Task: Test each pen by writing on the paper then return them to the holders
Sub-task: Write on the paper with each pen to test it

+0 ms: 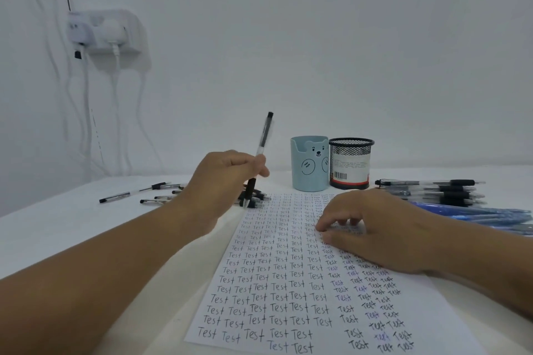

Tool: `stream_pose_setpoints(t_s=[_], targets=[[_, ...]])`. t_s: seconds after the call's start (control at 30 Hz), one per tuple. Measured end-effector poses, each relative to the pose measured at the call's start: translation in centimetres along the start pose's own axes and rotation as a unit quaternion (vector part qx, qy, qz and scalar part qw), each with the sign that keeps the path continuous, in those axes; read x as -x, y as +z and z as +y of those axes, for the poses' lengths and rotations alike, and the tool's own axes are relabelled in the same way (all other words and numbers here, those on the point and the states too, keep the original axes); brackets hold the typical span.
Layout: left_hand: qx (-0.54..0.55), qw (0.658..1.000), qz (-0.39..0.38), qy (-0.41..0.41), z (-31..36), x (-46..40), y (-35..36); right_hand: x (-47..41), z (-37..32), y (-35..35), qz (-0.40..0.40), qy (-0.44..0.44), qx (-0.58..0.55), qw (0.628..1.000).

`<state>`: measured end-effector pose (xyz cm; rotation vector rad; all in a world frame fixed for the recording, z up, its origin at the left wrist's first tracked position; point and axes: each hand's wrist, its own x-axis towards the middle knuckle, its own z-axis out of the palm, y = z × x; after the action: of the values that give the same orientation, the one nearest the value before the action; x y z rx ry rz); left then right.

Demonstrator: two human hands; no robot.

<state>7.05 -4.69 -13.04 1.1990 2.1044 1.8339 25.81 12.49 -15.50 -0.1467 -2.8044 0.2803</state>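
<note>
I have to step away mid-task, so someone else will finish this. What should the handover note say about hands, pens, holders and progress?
Left hand grips a black pen, tip down at the paper's far left edge.
Right hand rests fingertips on the paper, holding nothing.
Blue bear holder and mesh holder show no pens.
Loose pens lie at left and right.
Done: paper nearly filled with "Test".
Left: any untested pens; return all to holders.
</note>
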Motion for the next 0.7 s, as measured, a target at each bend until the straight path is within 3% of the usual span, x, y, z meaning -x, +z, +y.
stream_pose_setpoints(t_s=[0.17,0.33,0.47,0.7], targets=[[0.224,0.972,-0.037,-0.057,0.7,-0.1,1.0,0.0,0.2,0.1,-0.002,-0.001,0.0,1.0],[0.405,0.899,-0.051,-0.158,0.9,-0.3,0.3,-0.1,0.3,0.3,0.001,-0.004,-0.006,1.0],[0.451,0.875,-0.074,-0.157,0.5,-0.4,-0.4,0.0,0.2,0.1,-0.003,-0.003,-0.006,1.0],[0.453,0.876,-0.065,-0.15,1.0,-0.1,-0.1,0.1,0.0,-0.1,-0.004,-0.001,0.001,1.0]])
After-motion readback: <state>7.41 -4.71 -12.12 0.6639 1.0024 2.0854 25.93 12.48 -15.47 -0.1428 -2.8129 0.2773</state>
